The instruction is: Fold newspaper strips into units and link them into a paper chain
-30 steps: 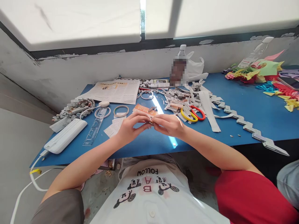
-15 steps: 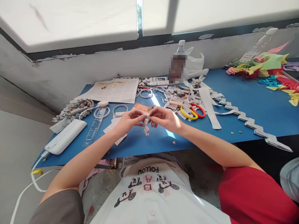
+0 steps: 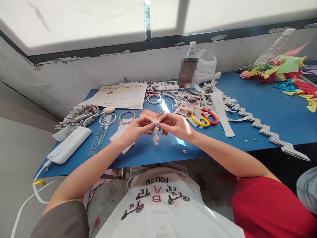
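Observation:
Between my two hands, over the table's front middle, is a short folded-paper chain (image 3: 156, 136) of newsprint. My left hand (image 3: 140, 128) pinches its upper end from the left. From the right, the fingertips of my right hand (image 3: 177, 126) pinch the same end. The chain's lower links hang down in a zigzag below the fingers. Just beyond the hands lies an orange printed paper (image 3: 149, 114), partly hidden by them. Paper strips (image 3: 119, 135) lie beside my left hand. To the right of my right hand are yellow-and-red-handled scissors (image 3: 210, 118), partly under paper scraps.
A long folded-paper chain (image 3: 267, 131) runs to the right edge. Loose folded pieces (image 3: 188, 100) heap at the back near a bottle (image 3: 188, 69). On the left are a newspaper (image 3: 123, 96), a white lamp-like device (image 3: 69, 144), a clear ruler (image 3: 99, 137) and a coiled chain (image 3: 81, 115).
Both hands stay nearly in place on the paper chain. Its hanging end has shifted slightly, and a pale strip now shows above the pinching fingers.

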Motion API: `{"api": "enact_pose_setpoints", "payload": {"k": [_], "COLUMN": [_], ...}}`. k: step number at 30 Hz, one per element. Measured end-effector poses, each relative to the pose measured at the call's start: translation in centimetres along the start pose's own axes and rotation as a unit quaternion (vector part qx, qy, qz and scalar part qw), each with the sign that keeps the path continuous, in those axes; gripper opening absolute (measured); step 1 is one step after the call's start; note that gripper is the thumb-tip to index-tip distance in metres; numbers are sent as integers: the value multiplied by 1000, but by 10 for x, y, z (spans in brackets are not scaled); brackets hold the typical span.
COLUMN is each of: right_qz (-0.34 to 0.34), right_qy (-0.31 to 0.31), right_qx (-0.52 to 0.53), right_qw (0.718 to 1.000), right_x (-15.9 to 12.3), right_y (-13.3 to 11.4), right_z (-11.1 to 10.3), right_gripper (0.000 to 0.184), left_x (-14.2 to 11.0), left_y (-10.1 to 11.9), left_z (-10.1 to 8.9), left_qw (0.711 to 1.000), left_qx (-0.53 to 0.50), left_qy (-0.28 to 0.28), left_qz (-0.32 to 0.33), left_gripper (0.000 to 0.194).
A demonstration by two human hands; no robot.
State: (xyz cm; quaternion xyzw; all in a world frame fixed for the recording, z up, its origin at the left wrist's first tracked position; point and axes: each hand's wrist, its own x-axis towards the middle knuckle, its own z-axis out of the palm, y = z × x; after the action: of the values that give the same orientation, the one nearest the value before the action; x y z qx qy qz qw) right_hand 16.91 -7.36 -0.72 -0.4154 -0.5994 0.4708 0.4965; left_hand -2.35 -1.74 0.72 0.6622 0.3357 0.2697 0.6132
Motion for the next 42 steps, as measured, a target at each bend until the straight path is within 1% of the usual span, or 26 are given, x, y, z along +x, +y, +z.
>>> {"api": "enact_pose_setpoints", "payload": {"k": [6,9,13,19,23,25,28,30,34,39,42], "right_qz": [5,1,-4,1,25,51,100,111,89,69,61], "right_qy": [-10,-13,-14,-48,-59,-53,-64,-67,-57,-67,-68], "right_qx": [-70,-69,-60,-44,14,36,35,27,13,-22,-42], "right_qw": [997,998,998,998,998,997,992,991,994,995,995], "right_x": [-2,-1,-1,0,4,7,10,11,10,8,8], "right_y": [0,0,2,5,2,0,-2,-3,-2,3,3], "right_z": [2,2,1,-1,-1,-3,-6,-7,-8,-7,-7], "right_gripper": [16,15,15,20,24,25,20,17,15,13,16], "left_x": [-2,-2,-2,-3,-4,-5,-5,-6,-5,-4,-4], "left_y": [-1,-2,-4,-6,-5,-5,-6,-7,-8,-9,-9], "left_z": [5,7,6,6,7,8,8,8,7,7,7], "left_qw": [998,997,995,993,992,989,986,985,985,989,991], "left_qx": [40,30,16,54,62,70,88,98,113,111,108], "left_qy": [29,40,61,63,71,84,94,93,82,53,48], "left_qz": [32,54,73,79,86,97,110,111,98,77,70], "left_gripper": [26,25,29,25,23,23,23,23,24,24,24]}}
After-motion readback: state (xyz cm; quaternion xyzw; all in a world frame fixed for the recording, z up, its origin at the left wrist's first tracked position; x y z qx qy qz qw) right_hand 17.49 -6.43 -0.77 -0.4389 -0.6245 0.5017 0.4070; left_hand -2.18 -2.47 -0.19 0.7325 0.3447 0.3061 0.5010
